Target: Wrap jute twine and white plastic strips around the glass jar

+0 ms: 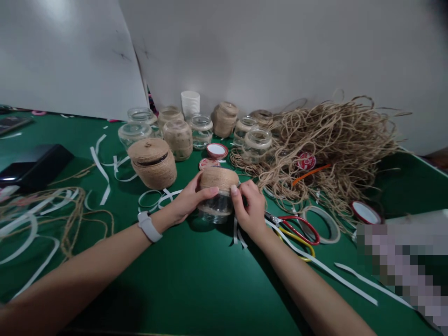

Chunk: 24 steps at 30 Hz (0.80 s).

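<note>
A glass jar [215, 205] is held up over the green table, its upper part wound with a band of jute twine [220, 176]. My left hand [189, 199], with a pale band on its wrist, is closed around the jar's left side, thumb across the front. On the right side, my right hand [250, 207] has its thumb pressed at the edge of the twine and its fingers curled; whether it pinches a loose twine end is hidden. Scissors [297, 228] with red and yellow handles lie beside my right hand. A fully wrapped lidded jar [154, 168] stands left of my hands.
Behind are several glass jars [257, 144], some twine-wrapped, and stacked white cups [191, 103]. A big twine heap [336, 144] fills the back right, near a tape roll [331, 228]. White strips [101, 175] and a black object [35, 165] lie left.
</note>
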Available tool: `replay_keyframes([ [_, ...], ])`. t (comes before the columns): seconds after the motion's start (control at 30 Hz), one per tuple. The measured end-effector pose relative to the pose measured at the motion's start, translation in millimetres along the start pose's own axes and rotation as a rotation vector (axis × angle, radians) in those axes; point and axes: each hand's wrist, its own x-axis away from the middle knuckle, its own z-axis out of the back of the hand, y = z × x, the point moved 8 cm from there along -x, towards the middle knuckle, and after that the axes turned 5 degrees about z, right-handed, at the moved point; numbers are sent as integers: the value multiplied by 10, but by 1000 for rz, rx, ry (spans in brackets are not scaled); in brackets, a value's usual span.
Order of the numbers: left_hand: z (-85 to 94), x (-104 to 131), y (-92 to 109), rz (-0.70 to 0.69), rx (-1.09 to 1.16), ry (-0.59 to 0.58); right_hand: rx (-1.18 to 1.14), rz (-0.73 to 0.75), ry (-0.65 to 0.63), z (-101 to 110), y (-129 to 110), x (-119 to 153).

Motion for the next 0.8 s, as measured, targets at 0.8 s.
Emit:
replay_keyframes([
  [0.8, -32, 47, 9, 28, -9, -4, -53, 102, -51, 15, -87, 9],
])
